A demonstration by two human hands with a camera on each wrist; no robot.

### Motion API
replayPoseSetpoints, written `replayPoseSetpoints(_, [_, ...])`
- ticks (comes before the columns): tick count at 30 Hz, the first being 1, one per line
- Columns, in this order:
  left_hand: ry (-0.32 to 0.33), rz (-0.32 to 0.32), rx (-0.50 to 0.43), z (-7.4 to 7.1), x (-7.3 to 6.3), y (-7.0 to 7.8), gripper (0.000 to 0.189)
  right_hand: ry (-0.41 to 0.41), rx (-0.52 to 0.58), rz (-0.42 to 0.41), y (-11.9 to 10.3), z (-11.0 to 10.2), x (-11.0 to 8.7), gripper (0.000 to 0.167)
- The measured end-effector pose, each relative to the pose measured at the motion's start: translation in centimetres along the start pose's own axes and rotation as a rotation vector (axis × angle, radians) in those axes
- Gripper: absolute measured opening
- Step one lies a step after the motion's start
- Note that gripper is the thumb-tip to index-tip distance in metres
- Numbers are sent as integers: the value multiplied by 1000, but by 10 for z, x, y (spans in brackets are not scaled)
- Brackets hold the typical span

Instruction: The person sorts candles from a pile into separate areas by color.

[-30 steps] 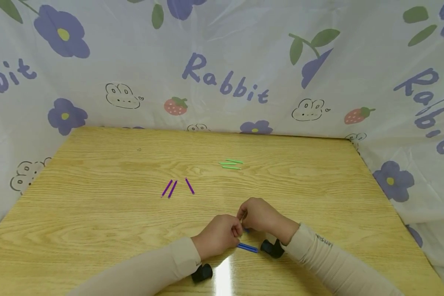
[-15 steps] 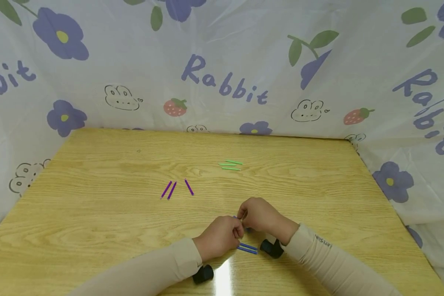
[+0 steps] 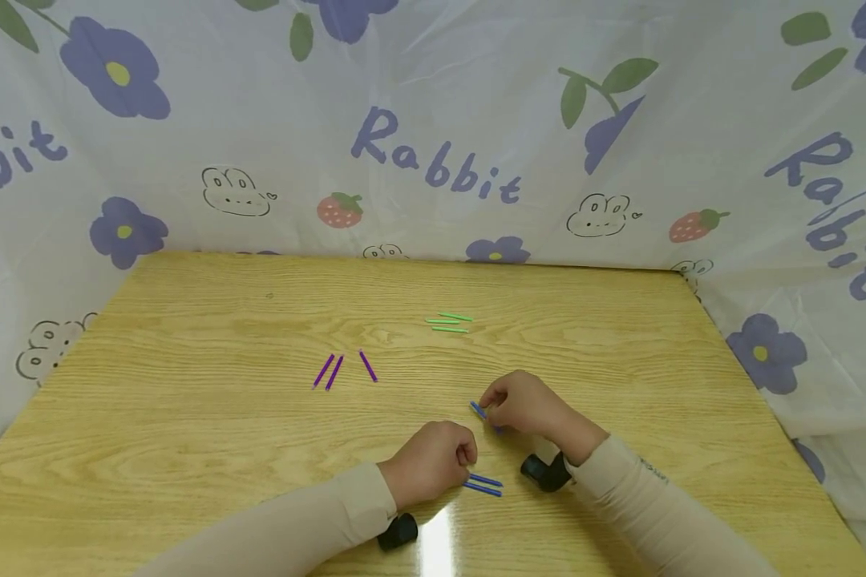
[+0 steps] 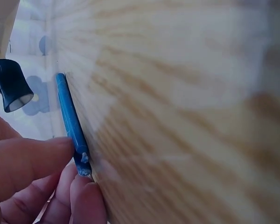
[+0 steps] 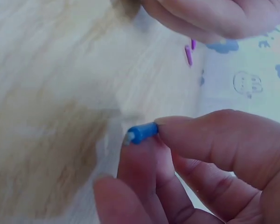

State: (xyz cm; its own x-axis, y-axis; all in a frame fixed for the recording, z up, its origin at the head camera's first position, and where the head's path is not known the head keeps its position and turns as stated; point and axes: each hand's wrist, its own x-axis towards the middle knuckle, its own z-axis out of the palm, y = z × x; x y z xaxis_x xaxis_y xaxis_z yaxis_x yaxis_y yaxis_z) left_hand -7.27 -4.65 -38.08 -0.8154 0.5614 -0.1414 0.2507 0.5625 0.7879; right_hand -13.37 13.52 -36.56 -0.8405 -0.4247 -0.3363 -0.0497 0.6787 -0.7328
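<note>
Two slim blue sticks (image 3: 485, 485) lie side by side on the wooden table, near its front. My left hand (image 3: 433, 461) is at their left ends; in the left wrist view its thumb (image 4: 42, 158) and fingertips pinch the whitish ends of the blue sticks (image 4: 71, 112). Farther back and to the right, my right hand (image 3: 527, 405) pinches another slim blue stick (image 3: 479, 409). The right wrist view shows this blue stick (image 5: 143, 132) nearly end-on between thumb and fingers, its tip whitish. Part of it is hidden behind the fingers in the head view.
Several purple sticks (image 3: 369, 366) lie on the table (image 3: 224, 385) left of centre. Green sticks (image 3: 451, 329) lie farther back. Behind the table hangs a white printed cloth (image 3: 433, 80). A black device is strapped below each wrist.
My right hand has moved away from the left hand, right and slightly back, with its blue stick now showing. The left hand has stayed almost still beside the two blue sticks.
</note>
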Motion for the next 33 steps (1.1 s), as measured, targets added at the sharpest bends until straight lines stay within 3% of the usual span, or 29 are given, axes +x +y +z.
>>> replayPoseSetpoints(10, [-47, -31, -4, 0, 2, 2, 18, 56, 56, 60, 7, -11, 1, 23])
replayPoseSetpoints(21, [-50, 8, 6, -2, 6, 2, 20, 128, 135, 124, 17, -24, 4, 25])
replayPoseSetpoints(33, [-95, -33, -7, -3, 9, 6, 19, 199, 140, 170, 38, -41, 10, 30])
